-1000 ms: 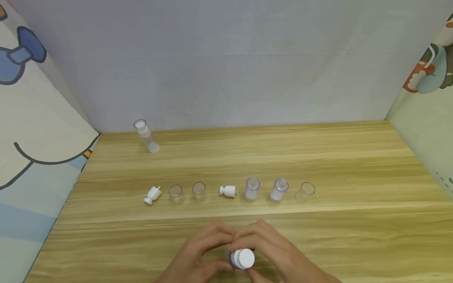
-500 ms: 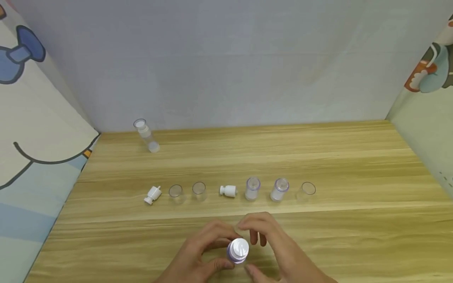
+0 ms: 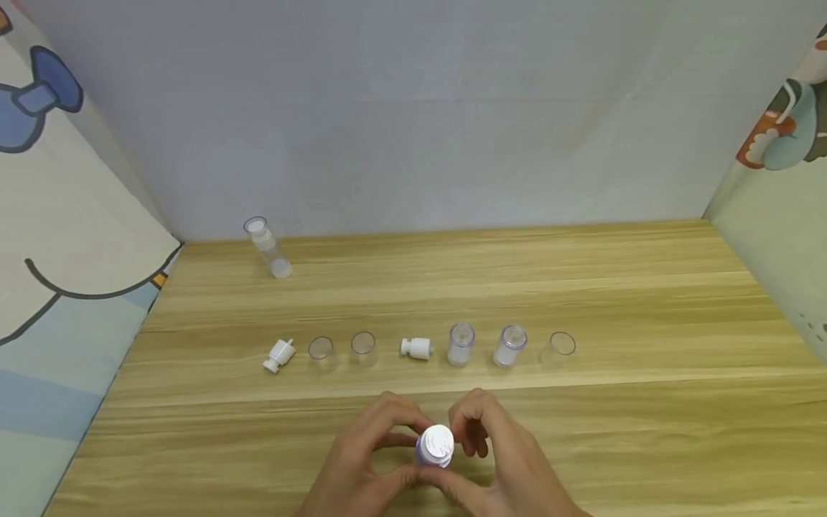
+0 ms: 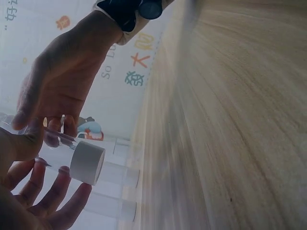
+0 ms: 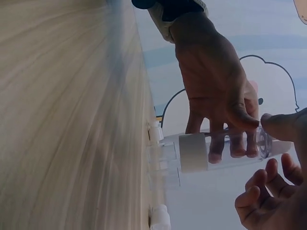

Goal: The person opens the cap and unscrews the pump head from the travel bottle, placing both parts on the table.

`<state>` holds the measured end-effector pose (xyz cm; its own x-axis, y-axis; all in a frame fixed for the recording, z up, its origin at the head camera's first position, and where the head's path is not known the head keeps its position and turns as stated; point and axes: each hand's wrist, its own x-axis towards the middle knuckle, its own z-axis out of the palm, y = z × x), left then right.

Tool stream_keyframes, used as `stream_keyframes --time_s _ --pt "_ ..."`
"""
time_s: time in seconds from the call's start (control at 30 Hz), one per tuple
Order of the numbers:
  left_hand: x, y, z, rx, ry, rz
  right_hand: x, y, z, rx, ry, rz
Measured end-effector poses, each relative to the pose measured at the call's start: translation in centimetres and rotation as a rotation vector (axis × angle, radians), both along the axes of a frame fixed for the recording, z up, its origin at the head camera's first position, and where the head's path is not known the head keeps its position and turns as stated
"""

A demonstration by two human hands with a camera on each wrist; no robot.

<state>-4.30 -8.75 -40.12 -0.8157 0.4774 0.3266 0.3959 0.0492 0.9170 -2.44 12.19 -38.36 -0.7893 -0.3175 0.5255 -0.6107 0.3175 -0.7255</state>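
In the head view, my left hand (image 3: 368, 452) holds a small pump bottle (image 3: 436, 446) upright near the front of the table, its round white top facing up. The left wrist view shows that bottle's clear body and white base (image 4: 87, 163), with left fingers wrapped along the body. My right hand (image 3: 500, 452) is at the bottle's upper end, thumb and index finger on either side of it. In the right wrist view, its thumb (image 5: 283, 127) meets the purplish collar (image 5: 263, 142), while the other fingers curl loosely below.
Across mid-table runs a row: white pump heads (image 3: 280, 356) (image 3: 416, 349), clear cups (image 3: 321, 354) (image 3: 364, 349) (image 3: 559, 350) and two purple-rimmed clear bottles (image 3: 461, 346) (image 3: 510, 348). A capped bottle (image 3: 268, 248) stands at the back left. Cloth walls (image 3: 439, 122) border the wooden table (image 3: 581, 287).
My right hand came off the bottle's top, opened, then closed in on it again. The bottle has shifted slightly away from me and stands more upright in my left hand.
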Motion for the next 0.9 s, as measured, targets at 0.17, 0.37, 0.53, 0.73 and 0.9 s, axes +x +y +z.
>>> stream_keyframes --time_s 0.17,0.37,0.53,0.73,0.9 --pt "0.17 -0.03 0.42 -0.004 -0.031 0.007 -0.26 0.31 0.17 -0.01 0.022 0.049" --pt "0.06 -0.17 0.3 0.016 0.024 -0.01 -0.65 0.57 0.47 -0.003 0.065 0.11" --pt "-0.04 -0.06 0.33 0.026 0.039 -0.034 -0.87 0.53 0.89 0.011 0.108 0.168" --pt "-0.06 -0.05 0.27 0.012 0.041 -0.045 -0.74 0.28 0.77 0.028 0.125 0.158" --pt "0.03 0.03 0.37 0.004 0.009 -0.046 -0.46 0.41 0.5 0.03 0.052 0.155"
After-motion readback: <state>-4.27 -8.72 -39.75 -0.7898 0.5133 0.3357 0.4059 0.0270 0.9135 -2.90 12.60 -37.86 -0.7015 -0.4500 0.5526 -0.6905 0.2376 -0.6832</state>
